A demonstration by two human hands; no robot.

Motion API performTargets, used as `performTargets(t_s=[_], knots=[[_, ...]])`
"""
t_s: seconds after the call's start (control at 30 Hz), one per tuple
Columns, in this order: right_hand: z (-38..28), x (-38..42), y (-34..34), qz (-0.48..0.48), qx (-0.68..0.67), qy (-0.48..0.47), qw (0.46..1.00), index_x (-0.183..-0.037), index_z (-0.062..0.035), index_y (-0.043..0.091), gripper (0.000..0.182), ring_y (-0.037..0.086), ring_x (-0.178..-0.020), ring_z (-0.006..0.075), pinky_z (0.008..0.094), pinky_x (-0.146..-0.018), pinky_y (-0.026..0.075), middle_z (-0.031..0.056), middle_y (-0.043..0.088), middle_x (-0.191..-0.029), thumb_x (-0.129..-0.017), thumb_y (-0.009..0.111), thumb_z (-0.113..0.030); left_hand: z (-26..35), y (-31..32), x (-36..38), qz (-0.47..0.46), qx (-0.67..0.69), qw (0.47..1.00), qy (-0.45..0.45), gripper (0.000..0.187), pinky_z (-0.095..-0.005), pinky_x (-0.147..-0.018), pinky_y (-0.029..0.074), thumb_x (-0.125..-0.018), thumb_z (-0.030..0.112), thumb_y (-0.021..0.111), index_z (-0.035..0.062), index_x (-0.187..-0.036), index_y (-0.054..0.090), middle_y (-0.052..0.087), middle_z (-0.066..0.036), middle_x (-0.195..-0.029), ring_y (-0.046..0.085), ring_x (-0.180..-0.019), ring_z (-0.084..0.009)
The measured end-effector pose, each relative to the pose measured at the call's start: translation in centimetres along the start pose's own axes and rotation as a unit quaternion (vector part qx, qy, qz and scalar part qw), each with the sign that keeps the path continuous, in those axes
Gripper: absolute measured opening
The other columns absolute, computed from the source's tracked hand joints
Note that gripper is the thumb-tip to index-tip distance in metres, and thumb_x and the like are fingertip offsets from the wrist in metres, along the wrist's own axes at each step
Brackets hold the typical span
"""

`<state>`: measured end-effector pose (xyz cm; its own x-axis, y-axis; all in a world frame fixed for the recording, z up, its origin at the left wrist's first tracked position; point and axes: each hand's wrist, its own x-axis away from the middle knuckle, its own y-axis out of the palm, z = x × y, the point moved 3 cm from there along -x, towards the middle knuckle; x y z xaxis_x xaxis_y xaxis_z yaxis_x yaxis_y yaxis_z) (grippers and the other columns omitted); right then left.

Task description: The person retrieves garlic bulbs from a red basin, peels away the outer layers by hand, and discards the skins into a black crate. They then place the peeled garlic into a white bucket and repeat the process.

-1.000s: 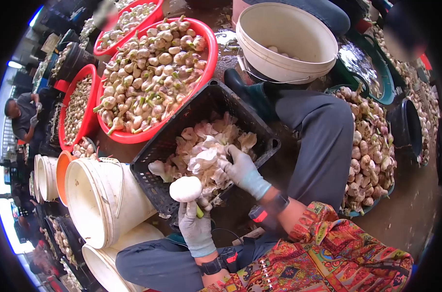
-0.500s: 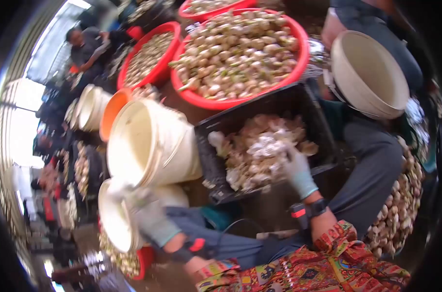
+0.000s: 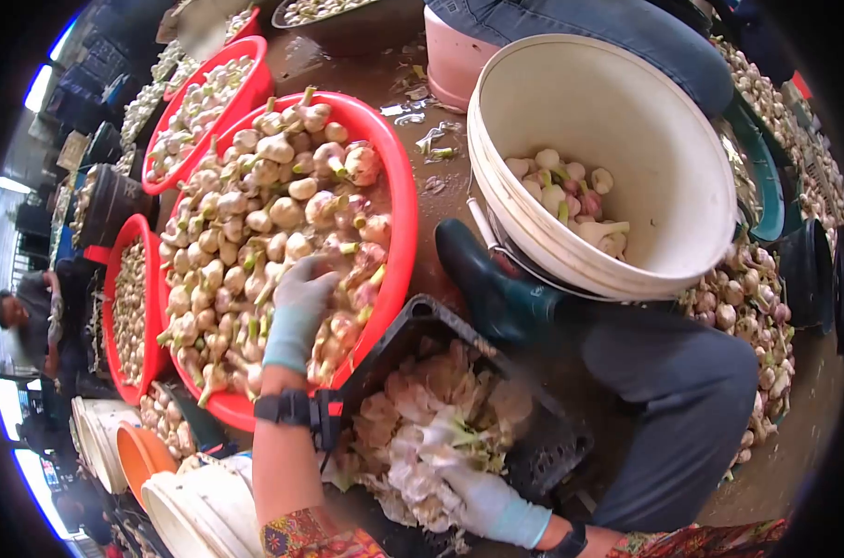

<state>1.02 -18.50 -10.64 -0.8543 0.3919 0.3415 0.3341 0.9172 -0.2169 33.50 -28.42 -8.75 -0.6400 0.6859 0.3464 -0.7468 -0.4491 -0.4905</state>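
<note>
My left hand (image 3: 301, 302), in a pale glove, reaches over the large red basin (image 3: 405, 205) piled with garlic bulbs (image 3: 275, 149). Its bent fingers are apart and touch the bulbs; I see nothing held in it. My right hand (image 3: 492, 507), gloved too, is low over the black crate (image 3: 552, 446), against a heap of papery garlic skins (image 3: 431, 400). Its fingers are curled and partly covered by the skins, so what they hold is hidden. Both wrists carry dark straps.
A white bucket (image 3: 496, 177) with several garlic bulbs stands at upper right, beside a dark green boot (image 3: 496, 288). More red basins (image 3: 129, 316) and white buckets (image 3: 199, 507) line the left. Loose garlic (image 3: 743, 298) is heaped at right. Another person (image 3: 41, 316) is at far left.
My view has turned to the right. My left hand has gone from the white buckets to the garlic in the red basin. The right hand stays at the skins in the crate.
</note>
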Motion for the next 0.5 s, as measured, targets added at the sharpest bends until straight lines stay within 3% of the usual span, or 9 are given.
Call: performTargets(t_s=[0.07,0.13,0.2,0.27,0.33,0.37,0.4,0.47,0.5], knots=[[-0.4,-0.5,0.2,-0.057,-0.014,0.047,0.997,-0.11,-0.0076,0.054,0.028,0.06,-0.073,0.0411,0.0461,-0.064,0.049,0.0206,0.06,-0.084,-0.093,0.049,-0.029,-1.6,3.5,-4.5,-0.116,-0.035,0.989,-0.084,0.062,-0.0249,-0.047,0.046,-0.081,0.031,0.069,-0.001,-0.128,0.045,0.062,-0.008,-0.091,0.056,-0.055,-0.0131],[-2.1,-0.7,-0.9,-0.007,-0.069,0.043,0.997,-0.103,-0.0102,0.057,0.021,0.061,-0.069,0.0374,0.0454,-0.062,0.049,0.0182,0.062,-0.08,-0.09,0.051,-0.025,-4.5,4.7,-8.1,-0.04,-0.154,0.987,-0.022,0.078,-0.0309,-0.05,0.05,-0.073,0.04,0.073,-0.0057,-0.127,0.038,0.062,-0.013,-0.085,0.06,-0.064,-0.0165],[-2.6,-0.7,-1.5,0.048,-0.128,0.04,0.99,-0.097,-0.0127,0.06,0.015,0.062,-0.065,0.0337,0.0448,-0.059,0.048,0.0158,0.063,-0.076,-0.087,0.052,-0.021,-1.4,5.4,-5.8,-0.093,-0.054,0.984,-0.141,0.08,-0.0299,-0.051,0.049,-0.071,0.049,0.073,-0.0051,-0.121,0.043,0.062,-0.014,-0.089,0.06,-0.068,-0.0164],[-2.7,-0.5,-2.1,0.045,-0.082,0.055,0.994,-0.092,-0.0126,0.063,0.015,0.062,-0.064,0.0344,0.0446,-0.059,0.049,0.0151,0.063,-0.074,-0.084,0.055,-0.023,-1.4,4.0,-5.1,-0.126,-0.097,0.974,-0.164,0.074,-0.0272,-0.052,0.048,-0.072,0.051,0.072,-0.0035,-0.116,0.048,0.062,-0.013,-0.094,0.06,-0.072,-0.0145],[-1.3,-0.3,-1.8,0.022,-0.045,0.036,0.998,-0.1,-0.0101,0.058,0.021,0.061,-0.069,0.0374,0.0453,-0.062,0.049,0.0177,0.062,-0.079,-0.089,0.052,-0.026,-0.7,2.2,-1.7,-0.086,0.01,0.992,-0.087,0.055,-0.0259,-0.059,0.051,-0.083,0.044,0.064,0.0039,-0.119,0.052,0.06,-0.006,-0.093,0.06,-0.07,-0.0125],[-1.2,0.0,-1.6,-0.003,-0.006,0.017,1.0,-0.108,-0.0076,0.054,0.027,0.06,-0.073,0.0404,0.046,-0.064,0.05,0.0203,0.061,-0.084,-0.093,0.048,-0.029,-0.7,1.4,0.7,-0.081,0.002,0.993,-0.085,0.055,-0.0259,-0.059,0.051,-0.083,0.044,0.064,0.0039,-0.119,0.052,0.06,-0.006,-0.093,0.06,-0.07,-0.0125],[-2.1,0.1,-2.4,-0.023,-0.01,0.013,1.0,-0.113,-0.0081,0.054,0.028,0.062,-0.078,0.0381,0.0427,-0.067,0.051,0.0188,0.062,-0.088,-0.093,0.047,-0.028,-0.6,0.7,3.7,-0.037,0.144,0.987,-0.055,0.046,-0.0266,-0.062,0.051,-0.087,0.039,0.062,0.0043,-0.116,0.054,0.06,-0.005,-0.096,0.06,-0.076,-0.0134],[-2.0,0.8,-2.0,0.02,-0.093,-0.057,0.994,-0.12,-0.008,0.05,0.035,0.061,-0.079,0.0391,0.0452,-0.068,0.049,0.0223,0.06,-0.093,-0.09,0.051,-0.026,-0.7,0.9,10.6,0.093,0.375,0.922,-0.016,0.041,-0.0266,-0.06,0.053,-0.09,0.038,0.059,0.0053,-0.114,0.055,0.062,-0.006,-0.096,0.063,-0.079,-0.0166],[-2.2,0.8,-1.9,0.075,-0.102,-0.12,0.985,-0.124,-0.0081,0.048,0.038,0.061,-0.078,0.0391,0.045,-0.069,0.049,0.0221,0.061,-0.094,-0.09,0.052,-0.025,-1.4,0.7,14.3,0.085,0.425,0.9,-0.042,0.042,-0.0263,-0.054,0.051,-0.091,0.041,0.057,0.0061,-0.115,0.055,0.063,-0.008,-0.093,0.063,-0.071,-0.0181]])
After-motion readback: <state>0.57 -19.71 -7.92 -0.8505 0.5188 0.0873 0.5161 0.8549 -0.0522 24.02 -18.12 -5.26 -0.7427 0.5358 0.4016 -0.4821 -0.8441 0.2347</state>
